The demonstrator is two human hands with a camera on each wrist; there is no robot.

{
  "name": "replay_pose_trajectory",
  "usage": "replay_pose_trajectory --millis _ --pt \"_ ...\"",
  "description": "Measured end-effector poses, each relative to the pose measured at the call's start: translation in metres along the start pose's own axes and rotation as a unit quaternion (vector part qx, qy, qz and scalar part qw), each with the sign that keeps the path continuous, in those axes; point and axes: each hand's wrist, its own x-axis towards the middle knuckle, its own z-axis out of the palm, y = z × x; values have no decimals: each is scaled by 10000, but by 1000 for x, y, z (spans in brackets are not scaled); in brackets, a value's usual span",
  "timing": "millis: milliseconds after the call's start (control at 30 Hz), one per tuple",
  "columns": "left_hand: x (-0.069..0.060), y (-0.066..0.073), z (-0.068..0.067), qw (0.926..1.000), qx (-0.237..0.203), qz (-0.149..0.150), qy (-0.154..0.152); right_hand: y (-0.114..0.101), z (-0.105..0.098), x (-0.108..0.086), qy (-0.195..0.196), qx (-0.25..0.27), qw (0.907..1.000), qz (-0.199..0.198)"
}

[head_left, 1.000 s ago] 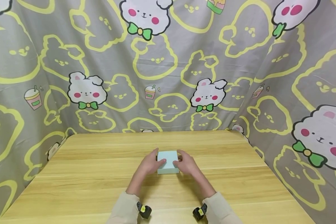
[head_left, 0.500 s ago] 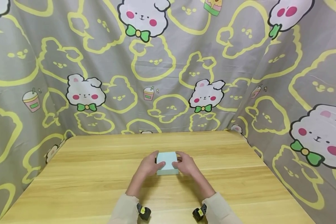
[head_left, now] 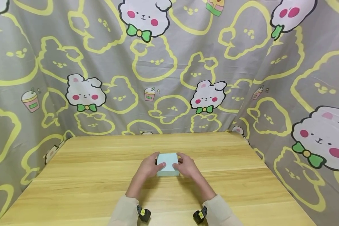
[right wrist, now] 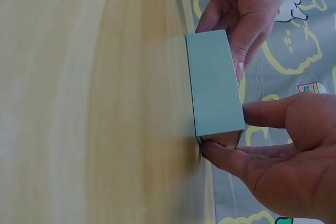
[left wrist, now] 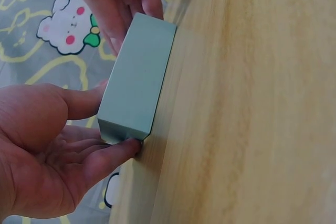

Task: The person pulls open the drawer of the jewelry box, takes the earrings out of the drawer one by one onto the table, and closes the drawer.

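A small pale blue-green box (head_left: 168, 160) sits on the wooden table, with its flat top up and its front side toward me. My left hand (head_left: 150, 165) holds it at the left side, thumb on the top and the other fingers along the side. At the opposite side my right hand (head_left: 187, 165) grips it the same way. In the left wrist view the box (left wrist: 137, 72) shows a plain front, and a fingertip of the left hand (left wrist: 37, 145) is at its lower corner. The right wrist view has the right hand (right wrist: 294, 166) with a fingertip low on the box (right wrist: 215, 85).
The light wooden table (head_left: 101, 182) spreads out on all sides of the box. A grey curtain (head_left: 169, 69) with cartoon rabbits and yellow outlines hangs behind the table and along both sides. Black wrist cameras (head_left: 144, 215) sit at the cuffs of the beige sleeves (head_left: 124, 210).
The whole view has shifted very slightly. Both hands keep the same hold on the box, which has not visibly moved on the table.
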Motion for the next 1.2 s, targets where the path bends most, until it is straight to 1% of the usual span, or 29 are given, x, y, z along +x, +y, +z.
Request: replay_pose_trajectory --millis 200,367,500,567,800,867,1000,1200 --pt "0 -1 -1 9999 -102 -17 -11 -1 -1 -1 -7 31 10000 21" --pt "-1 -1 -2 9998 -188 -76 -12 1 -3 0 -120 153 9998 37" --pt "-1 -1 -2 9997 -219 -120 -15 3 -7 2 -230 318 9991 173" --pt "0 -1 -3 9997 -214 -103 -4 4 -10 5 -227 458 9983 279" --pt "-1 -1 -3 9999 -163 -6 -20 9 -17 13 -7 1001 9931 603" --pt "-1 -1 -3 9999 -144 24 -22 11 -18 14 -50 1146 9912 660" --pt "0 -2 -3 9999 -152 41 -3 14 -18 14 -59 1126 9914 658" --pt "-1 -3 -2 9999 -162 19 12 18 -12 17 -8 990 9923 749"
